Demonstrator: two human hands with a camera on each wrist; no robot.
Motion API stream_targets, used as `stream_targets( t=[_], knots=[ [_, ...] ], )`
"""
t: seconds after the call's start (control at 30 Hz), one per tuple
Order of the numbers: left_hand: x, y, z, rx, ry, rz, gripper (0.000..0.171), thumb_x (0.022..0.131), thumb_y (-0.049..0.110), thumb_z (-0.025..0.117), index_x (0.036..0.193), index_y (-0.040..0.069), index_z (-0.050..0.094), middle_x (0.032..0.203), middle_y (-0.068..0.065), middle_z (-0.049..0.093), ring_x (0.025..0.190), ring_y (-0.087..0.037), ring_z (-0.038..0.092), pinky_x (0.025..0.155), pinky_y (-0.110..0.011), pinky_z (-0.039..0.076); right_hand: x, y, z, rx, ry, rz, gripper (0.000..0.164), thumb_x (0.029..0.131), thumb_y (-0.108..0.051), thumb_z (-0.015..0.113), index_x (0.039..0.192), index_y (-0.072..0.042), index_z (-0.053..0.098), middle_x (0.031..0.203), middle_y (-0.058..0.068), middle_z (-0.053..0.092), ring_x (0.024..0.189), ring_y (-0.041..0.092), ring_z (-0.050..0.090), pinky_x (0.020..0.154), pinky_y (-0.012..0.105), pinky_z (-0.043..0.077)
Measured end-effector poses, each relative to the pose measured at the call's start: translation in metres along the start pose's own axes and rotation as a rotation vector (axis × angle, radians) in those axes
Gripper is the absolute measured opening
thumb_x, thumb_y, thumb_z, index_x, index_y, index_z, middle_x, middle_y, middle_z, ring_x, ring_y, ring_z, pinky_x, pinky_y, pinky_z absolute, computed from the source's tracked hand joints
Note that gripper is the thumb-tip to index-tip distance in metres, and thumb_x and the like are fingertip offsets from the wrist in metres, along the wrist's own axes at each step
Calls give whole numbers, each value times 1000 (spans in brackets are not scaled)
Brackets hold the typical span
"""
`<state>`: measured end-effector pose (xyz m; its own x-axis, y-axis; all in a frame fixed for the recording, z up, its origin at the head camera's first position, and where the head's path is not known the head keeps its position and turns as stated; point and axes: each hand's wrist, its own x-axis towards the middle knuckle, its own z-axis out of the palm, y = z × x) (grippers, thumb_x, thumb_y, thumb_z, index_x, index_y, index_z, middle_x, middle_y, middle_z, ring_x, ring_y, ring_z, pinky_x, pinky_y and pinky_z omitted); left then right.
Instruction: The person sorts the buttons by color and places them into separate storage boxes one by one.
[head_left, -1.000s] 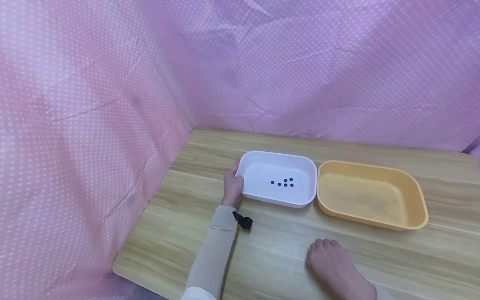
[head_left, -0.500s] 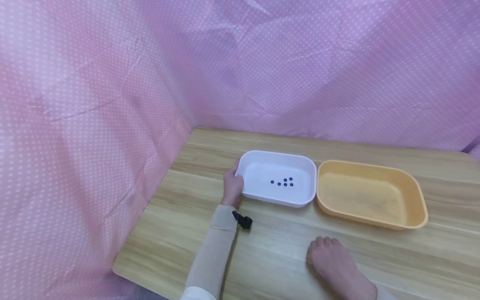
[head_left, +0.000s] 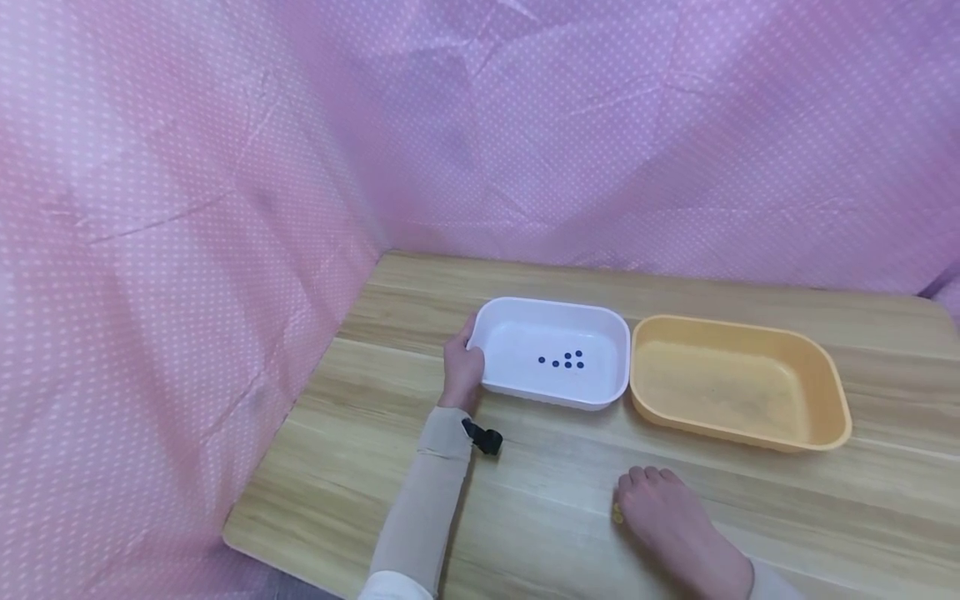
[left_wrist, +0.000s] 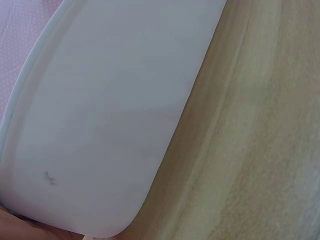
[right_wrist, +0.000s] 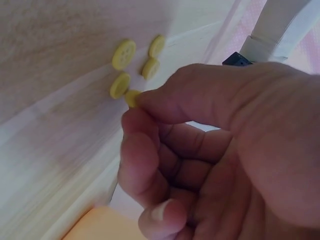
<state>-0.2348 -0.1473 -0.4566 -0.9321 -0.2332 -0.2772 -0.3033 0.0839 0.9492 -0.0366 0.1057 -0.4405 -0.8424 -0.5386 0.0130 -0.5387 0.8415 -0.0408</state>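
Observation:
My left hand (head_left: 462, 369) grips the left end of a white plastic tub (head_left: 517, 346). Dark round buttons (head_left: 567, 365), several of them, lie on the tub's floor. The tub's outer wall (left_wrist: 110, 110) fills much of the left wrist view. Below the tubs, at the table's front, my right hand (head_left: 670, 518) has a yellow button (right_wrist: 132, 98) pinched between thumb and index finger, its other fingers curled. Several more yellow buttons, one with its holes showing (right_wrist: 124, 54), lie on the wood beside the fingertips. The head view shows only a bit of yellow (head_left: 617, 512) there.
An orange-yellow tub (head_left: 750, 437) stands right of the white one, their ends close together. Both are on a wooden table (head_left: 540, 500). A pink dotted curtain (head_left: 570, 150) hangs behind and to the left. A black strap device (head_left: 486, 439) is on the left wrist.
My right hand has lifted slightly away, and yellow shows at its left side where it was covered. The left hand keeps its hold on the white tub. The head view has shifted slightly.

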Motion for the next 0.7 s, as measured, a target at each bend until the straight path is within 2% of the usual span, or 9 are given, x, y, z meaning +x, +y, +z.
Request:
stream_targets(
  t=[0.27,0.5,0.57,0.7],
  knots=[
    [1,-2,2,31,19,34,75,78,-17,35,145,16,45,151,2,41,139,-16,32,114,-32,29,-1,1,1,13,8,14,8,75,1,66,73,-2,59,62,3,46,57,17,46,49,29,40],
    [2,-4,5,3,-11,27,75,80,-18,36,146,17,44,152,4,38,140,-16,31,113,-33,30,-8,8,2,87,41,5,15,75,0,69,72,-7,56,63,0,45,56,15,44,49,28,40],
    [3,-5,4,-3,-14,26,75,80,-18,36,146,17,44,152,6,38,140,-15,31,113,-32,30,-7,13,-1,167,20,14,17,74,-1,68,71,-11,54,64,-3,45,57,13,43,50,28,40],
    [7,-4,-2,-8,-15,18,74,81,-16,35,146,18,44,151,9,39,139,-11,31,113,-30,29,1,27,-17,468,-35,126,15,81,-5,65,76,-18,58,68,-12,48,61,4,45,53,23,44]
  ],
)
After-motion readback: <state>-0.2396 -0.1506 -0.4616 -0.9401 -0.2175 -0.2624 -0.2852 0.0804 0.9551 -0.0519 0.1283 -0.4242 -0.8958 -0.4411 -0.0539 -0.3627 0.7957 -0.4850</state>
